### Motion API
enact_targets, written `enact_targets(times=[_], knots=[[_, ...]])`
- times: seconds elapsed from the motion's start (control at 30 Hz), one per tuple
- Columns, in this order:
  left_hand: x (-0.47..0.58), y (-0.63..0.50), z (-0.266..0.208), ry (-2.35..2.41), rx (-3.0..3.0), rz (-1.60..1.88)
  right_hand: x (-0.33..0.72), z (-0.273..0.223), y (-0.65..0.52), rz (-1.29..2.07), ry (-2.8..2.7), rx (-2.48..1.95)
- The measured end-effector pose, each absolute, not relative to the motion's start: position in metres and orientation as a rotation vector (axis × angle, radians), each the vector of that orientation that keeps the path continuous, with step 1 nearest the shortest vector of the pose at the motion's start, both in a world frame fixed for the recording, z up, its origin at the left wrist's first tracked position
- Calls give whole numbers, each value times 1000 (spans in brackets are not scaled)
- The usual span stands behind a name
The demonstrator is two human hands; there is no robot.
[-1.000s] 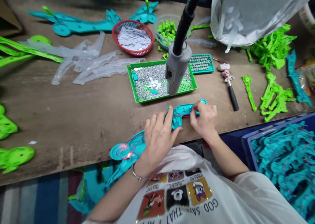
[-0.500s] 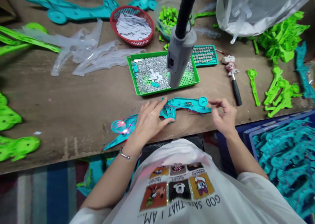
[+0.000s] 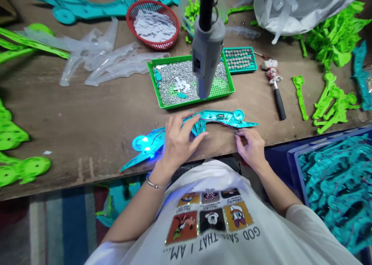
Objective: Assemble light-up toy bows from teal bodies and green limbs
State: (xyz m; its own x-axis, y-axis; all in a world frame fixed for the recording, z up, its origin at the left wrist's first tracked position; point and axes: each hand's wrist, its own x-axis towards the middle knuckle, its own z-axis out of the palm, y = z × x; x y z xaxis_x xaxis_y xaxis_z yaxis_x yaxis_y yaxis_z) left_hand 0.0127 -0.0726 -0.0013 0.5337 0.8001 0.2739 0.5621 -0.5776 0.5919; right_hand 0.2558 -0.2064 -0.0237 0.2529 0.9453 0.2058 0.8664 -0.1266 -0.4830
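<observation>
A teal plastic shell half (image 3: 212, 115) lies along the table's front edge, its inner side up. Blue-white lights (image 3: 145, 141) glow at its left end, and a small metal part sits in a recess near the round disc on the right. My left hand (image 3: 178, 141) rests across the middle of the shell, fingers spread and thumb apart, covering part of it. Below the shell's right part, my right hand (image 3: 250, 144) is closed in a pinch at a thin dark wire (image 3: 228, 124) that runs along the lower edge.
A green tray (image 3: 154, 84) of small metal screws stands behind the shell, under a hanging grey tool (image 3: 207, 51). Nearby are a red basket (image 3: 132, 26), a teal tray of round metal pieces (image 3: 240, 60) and a black-handled tool (image 3: 279, 104). A blue crate (image 3: 299, 179) of teal shells stands right.
My right hand has moved left and toward me, from the shell's right tip to the wire below it. The light at the left end has turned from reddish to bright blue.
</observation>
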Motion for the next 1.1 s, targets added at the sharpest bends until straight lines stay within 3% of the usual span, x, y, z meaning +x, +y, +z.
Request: enact_targets(times=[0.07,0.37,0.53,0.73,1.1], knots=[[24,-90,1,1084,2174,785,248,-20,-208,286,-1533,-1952],[79,-130,-21,922,1775,375,251,-18,-211,345,-1438,-2045],[94,-126,-22,898,1666,289,245,-25,-217,622,-1197,-1925],[91,-129,-29,918,1457,309,229,-28,-213,805,-798,-1658],[96,-131,-32,817,746,463,226,-30,-212,653,-961,-1692]])
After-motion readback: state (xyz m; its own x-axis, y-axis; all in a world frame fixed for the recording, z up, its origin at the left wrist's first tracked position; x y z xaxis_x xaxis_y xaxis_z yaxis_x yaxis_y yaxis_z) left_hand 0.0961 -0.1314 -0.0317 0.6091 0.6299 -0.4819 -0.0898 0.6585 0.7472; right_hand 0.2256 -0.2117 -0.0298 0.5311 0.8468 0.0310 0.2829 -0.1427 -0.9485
